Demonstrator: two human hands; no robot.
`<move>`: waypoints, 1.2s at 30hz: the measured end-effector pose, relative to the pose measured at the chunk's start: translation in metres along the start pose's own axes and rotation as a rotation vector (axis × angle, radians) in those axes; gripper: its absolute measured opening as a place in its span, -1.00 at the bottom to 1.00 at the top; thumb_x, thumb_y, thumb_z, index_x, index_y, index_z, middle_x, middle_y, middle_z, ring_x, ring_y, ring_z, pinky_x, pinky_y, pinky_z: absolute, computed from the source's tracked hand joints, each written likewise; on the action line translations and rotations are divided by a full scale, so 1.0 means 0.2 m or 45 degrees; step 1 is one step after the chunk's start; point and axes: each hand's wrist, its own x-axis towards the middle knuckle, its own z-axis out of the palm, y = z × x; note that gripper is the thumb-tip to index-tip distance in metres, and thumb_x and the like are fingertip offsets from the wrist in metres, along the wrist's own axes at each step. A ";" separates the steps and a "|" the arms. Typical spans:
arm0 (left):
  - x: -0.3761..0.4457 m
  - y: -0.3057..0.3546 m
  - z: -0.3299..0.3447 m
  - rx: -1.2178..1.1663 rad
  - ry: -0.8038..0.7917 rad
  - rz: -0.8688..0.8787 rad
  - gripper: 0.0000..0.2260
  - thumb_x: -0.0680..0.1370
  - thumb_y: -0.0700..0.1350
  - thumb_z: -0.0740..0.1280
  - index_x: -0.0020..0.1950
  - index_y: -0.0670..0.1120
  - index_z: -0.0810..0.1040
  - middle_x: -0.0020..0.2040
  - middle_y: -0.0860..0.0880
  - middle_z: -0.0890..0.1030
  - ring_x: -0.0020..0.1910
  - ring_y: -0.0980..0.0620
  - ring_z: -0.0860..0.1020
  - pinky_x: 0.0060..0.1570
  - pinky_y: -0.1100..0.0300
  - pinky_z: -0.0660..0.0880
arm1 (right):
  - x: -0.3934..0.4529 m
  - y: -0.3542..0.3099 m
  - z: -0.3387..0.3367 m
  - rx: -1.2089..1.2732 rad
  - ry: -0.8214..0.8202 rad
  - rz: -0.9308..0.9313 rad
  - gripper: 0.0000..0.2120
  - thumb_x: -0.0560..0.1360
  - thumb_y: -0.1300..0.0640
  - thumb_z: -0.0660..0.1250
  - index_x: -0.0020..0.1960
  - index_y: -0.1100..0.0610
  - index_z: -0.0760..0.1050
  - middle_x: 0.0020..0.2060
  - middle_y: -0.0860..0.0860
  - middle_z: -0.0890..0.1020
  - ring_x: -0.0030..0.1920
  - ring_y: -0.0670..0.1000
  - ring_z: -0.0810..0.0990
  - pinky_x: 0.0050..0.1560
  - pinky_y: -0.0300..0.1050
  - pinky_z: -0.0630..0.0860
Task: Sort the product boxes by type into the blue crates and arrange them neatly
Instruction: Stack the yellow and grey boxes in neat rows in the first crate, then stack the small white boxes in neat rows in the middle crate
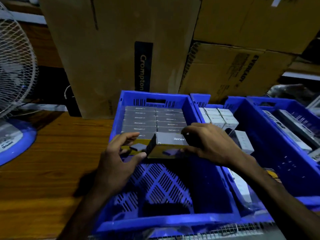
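Near crate: a blue crate (pixel 190 108) stands on a wooden table (pixel 52 161); its far half is filled with grey Lapcare boxes (pixel 140 118) standing on edge in two tidy columns, labels up, while its near half shows bare perforated floor
Middle crate: a second blue crate (pixel 256 129), just to the right and touching the first, holds small white boxes (pixel 218 116) packed in rows at its far end, with another white box (pixel 244 141) lying nearer, behind the right wrist
Far-right crate: a third blue crate (pixel 294 106) holds longer dark and white packs (pixel 290 129), partly cut off by the frame edge
Left hand (pixel 119 160): fingers curled loosely over the top of a grey-and-yellow box (pixel 133 146) at the front of the left column, thumb pressed against its yellow face; the hold looks light, fingers only part closed
Right hand (pixel 207 142): closed round a grey-and-yellow Lapcare box (pixel 168 144), fingers on the far top edge and thumb on the yellow front face; this box sits at the front of the right column, turned slightly askew to the row, its left end touching the other box
Behind: tall cardboard cartons (pixel 112 58), one marked Crompton, another Eveready
Left edge: a white pedestal fan (pixel 12 66) on a blue base
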 end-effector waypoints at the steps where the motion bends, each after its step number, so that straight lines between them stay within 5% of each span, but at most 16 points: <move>1: 0.00 0.00 0.01 0.070 -0.022 0.027 -0.54 0.37 -0.07 0.59 0.23 0.19 0.59 0.19 0.16 0.63 0.17 0.22 0.61 0.10 0.19 0.60 | -0.01 0.02 0.02 -0.022 -0.011 0.003 -0.64 0.48 -0.22 0.42 0.17 -0.06 0.52 0.07 -0.09 0.63 0.05 0.14 0.64 -0.13 0.01 0.49; 7: 0.01 -0.02 0.03 0.162 -0.189 0.064 -0.58 0.39 -0.02 0.57 0.23 0.18 0.62 0.12 0.19 0.62 0.10 0.10 0.65 0.01 0.13 0.63 | -0.01 0.11 0.14 -0.155 -0.057 0.087 -0.70 0.50 -0.22 0.40 0.08 -0.05 0.53 0.06 -0.10 0.64 0.02 0.14 0.64 -0.14 -0.07 0.26; 11: 0.01 -0.02 0.04 0.200 -0.196 0.067 -0.57 0.43 -0.19 0.62 0.20 0.17 0.64 0.10 0.20 0.62 0.10 0.13 0.64 0.01 0.08 0.64 | 0.08 0.14 0.23 -0.237 -0.123 0.130 -0.76 0.56 -0.16 0.32 0.10 -0.03 0.54 0.12 -0.05 0.67 0.13 0.13 0.66 0.05 0.01 0.36; 17: -0.01 0.01 0.04 0.239 -0.250 0.111 -0.68 0.42 -0.01 0.54 0.16 0.13 0.67 0.14 0.18 0.65 0.11 0.18 0.63 -0.05 0.36 0.55 | 0.20 0.13 0.31 -0.432 -0.184 0.184 -0.70 0.63 -0.11 0.21 0.08 0.07 0.60 0.10 0.13 0.72 0.14 0.16 0.69 0.24 0.05 0.34; 21: -0.01 0.01 0.03 0.226 -0.240 0.096 -0.69 0.45 -0.17 0.61 0.13 0.08 0.69 0.14 0.15 0.66 0.14 0.18 0.63 -0.03 0.28 0.58 | 0.24 0.14 0.34 -0.441 -0.215 0.201 -0.67 0.66 -0.14 0.19 0.10 0.08 0.58 0.13 0.16 0.71 0.15 0.18 0.69 0.30 0.06 0.33; 31: -0.02 -0.01 0.03 0.206 -0.236 0.092 -0.70 0.46 -0.19 0.59 0.13 0.08 0.70 0.15 0.15 0.65 0.15 0.15 0.63 0.03 0.15 0.62 | 0.25 0.07 0.40 -0.500 -0.232 0.212 -0.71 0.72 0.03 0.08 0.37 0.13 0.32 0.14 0.19 0.69 0.12 0.21 0.69 0.23 0.07 0.40; 36: -0.02 -0.01 0.03 0.209 -0.249 0.094 -0.73 0.48 -0.16 0.58 0.13 0.08 0.70 0.16 0.12 0.65 0.17 0.15 0.63 0.01 0.16 0.61 | 0.25 0.04 0.43 -0.428 -0.268 0.326 -0.69 0.67 -0.07 0.17 0.23 0.07 0.56 0.10 0.13 0.69 0.10 0.16 0.70 0.08 0.00 0.41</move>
